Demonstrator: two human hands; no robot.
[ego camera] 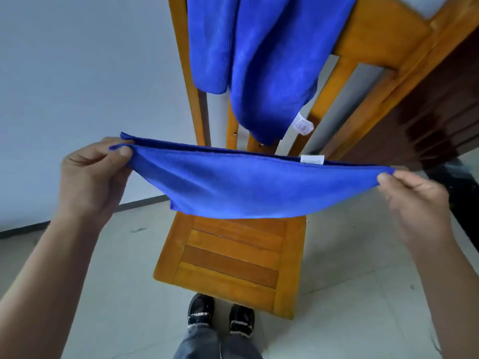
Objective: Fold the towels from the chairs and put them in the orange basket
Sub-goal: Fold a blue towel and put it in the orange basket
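Left hand [90, 177] and right hand [412, 200] outstretched, each pinching one end of taut folded towel [254, 187].

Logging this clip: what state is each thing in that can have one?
Held blue towel: doubled over, stretched in the air above the seat.
Left hand: pinching one end.
Right hand: pinching the other end.
Hanging blue towels: draped over the backrest, unfolded.
Wooden chair: upright.

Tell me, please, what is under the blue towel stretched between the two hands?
Under the held towel is the wooden chair seat, whose slatted front shows. The towel hides the seat's rear part and the backrest's lower ends. The left hand and right hand pinch its corners.
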